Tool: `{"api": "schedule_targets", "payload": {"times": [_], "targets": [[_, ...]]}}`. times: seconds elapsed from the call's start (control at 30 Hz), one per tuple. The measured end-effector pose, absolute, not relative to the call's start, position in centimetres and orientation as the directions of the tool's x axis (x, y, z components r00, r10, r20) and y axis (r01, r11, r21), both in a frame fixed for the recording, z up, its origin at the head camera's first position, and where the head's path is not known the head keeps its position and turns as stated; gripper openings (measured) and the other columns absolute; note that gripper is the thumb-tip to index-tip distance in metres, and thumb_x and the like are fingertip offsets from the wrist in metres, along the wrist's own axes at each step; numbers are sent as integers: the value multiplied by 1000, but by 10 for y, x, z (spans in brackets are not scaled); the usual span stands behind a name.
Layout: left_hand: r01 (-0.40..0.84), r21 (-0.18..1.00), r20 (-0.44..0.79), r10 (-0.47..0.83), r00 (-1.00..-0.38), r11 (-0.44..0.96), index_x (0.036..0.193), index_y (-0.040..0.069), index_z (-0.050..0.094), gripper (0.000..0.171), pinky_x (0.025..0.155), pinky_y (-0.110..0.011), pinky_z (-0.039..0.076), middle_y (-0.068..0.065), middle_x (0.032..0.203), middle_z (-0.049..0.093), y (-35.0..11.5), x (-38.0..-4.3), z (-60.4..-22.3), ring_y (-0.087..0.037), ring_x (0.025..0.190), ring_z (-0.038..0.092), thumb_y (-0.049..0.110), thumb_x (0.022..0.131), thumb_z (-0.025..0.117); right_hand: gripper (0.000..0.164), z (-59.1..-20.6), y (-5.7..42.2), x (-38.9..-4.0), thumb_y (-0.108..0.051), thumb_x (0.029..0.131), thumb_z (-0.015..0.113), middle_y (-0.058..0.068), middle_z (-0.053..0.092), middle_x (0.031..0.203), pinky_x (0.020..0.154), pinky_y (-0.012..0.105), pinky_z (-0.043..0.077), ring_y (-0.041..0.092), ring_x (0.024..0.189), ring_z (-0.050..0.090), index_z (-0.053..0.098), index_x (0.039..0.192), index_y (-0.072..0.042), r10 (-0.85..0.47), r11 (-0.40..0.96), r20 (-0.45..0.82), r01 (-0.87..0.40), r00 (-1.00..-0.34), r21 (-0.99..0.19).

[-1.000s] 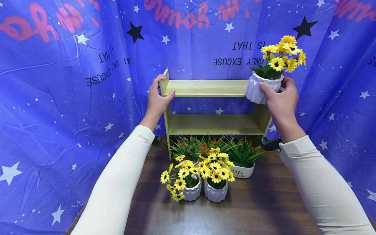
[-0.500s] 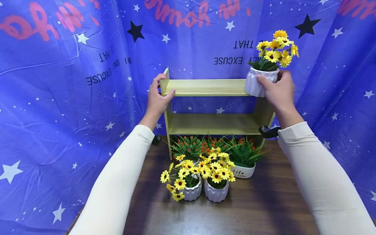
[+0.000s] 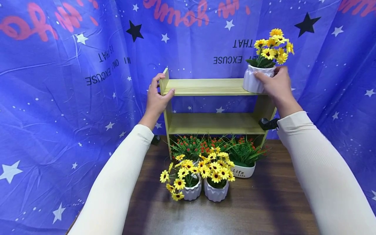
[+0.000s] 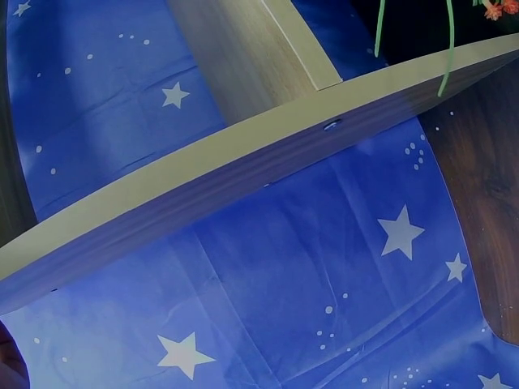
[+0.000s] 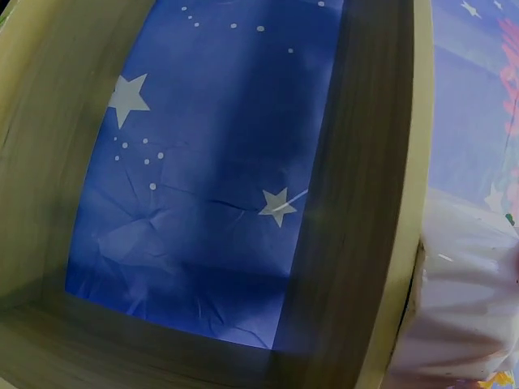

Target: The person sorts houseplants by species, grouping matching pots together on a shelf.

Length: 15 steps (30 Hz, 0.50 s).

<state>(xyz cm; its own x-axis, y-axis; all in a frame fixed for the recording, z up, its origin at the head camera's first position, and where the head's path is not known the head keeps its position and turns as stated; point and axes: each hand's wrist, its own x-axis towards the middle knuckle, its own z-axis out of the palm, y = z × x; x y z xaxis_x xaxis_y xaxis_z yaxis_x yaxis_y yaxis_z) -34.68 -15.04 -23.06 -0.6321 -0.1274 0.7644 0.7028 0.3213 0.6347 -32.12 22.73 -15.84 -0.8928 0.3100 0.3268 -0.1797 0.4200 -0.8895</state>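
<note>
My right hand [image 3: 279, 84] holds a white ribbed flower pot [image 3: 253, 80] with yellow artificial daisies [image 3: 270, 49], thumb on its front. The pot is upright at the right end of the top board [image 3: 205, 85] of a light wooden shelf [image 3: 215, 123]. In the right wrist view the white pot [image 5: 462, 304] shows right beside the board's edge. My left hand [image 3: 157, 99] grips the top of the shelf's left side panel [image 3: 165, 81], fingers outside and thumb at the front edge. The left wrist view shows that side panel [image 4: 243, 154] from outside, with only a sliver of the hand.
Two more pots of yellow daisies, a left one [image 3: 191, 191] and a right one [image 3: 215, 192], stand on the brown table [image 3: 249, 205]. Behind them, red-flowered plants [image 3: 188, 145] and a white "Life" planter [image 3: 243, 171] sit under the shelf. A blue star-patterned curtain [image 3: 73, 130] surrounds the table.
My right hand has moved the daisy pot slightly left and back, up from the front of the shelf onto the top board's right end. The left hand has stayed put.
</note>
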Motion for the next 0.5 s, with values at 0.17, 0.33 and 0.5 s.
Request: {"api": "schedule_targets", "payload": {"times": [0.17, 0.33, 0.5], "targets": [[698, 635, 764, -135, -631, 330, 129, 4, 52, 55, 81, -36, 47, -6, 141, 52, -152, -346, -232, -30, 114, 52, 4, 80, 77, 76, -157, 225, -327, -41, 88, 70, 4, 45, 137, 102, 34, 42, 18, 120, 47, 30, 145, -8, 294, 422, 312, -170, -904, -890], [678, 641, 753, -127, -645, 360, 129, 8, 52, 53, 79, -30, 46, 1, 140, 52, -153, -346, -231, -25, 112, 52, 9, 82, 76, 77, -154, 226, -331, -42, 88, 69, 5, 44, 140, 104, 34, 40, 19, 125, 45, 29, 146, -10, 298, 429, 300, -153, -906, -890], [682, 637, 757, -127, -641, 358, 129, 6, 52, 53, 81, -34, 47, -1, 140, 52, -152, -349, -230, -25, 112, 52, 10, 82, 76, 77, -154, 228, -336, -43, 89, 69, 5, 44, 142, 105, 34, 39, 20, 127, 44, 29, 146, -10, 293, 433, 307, -161, -905, -887]]}}
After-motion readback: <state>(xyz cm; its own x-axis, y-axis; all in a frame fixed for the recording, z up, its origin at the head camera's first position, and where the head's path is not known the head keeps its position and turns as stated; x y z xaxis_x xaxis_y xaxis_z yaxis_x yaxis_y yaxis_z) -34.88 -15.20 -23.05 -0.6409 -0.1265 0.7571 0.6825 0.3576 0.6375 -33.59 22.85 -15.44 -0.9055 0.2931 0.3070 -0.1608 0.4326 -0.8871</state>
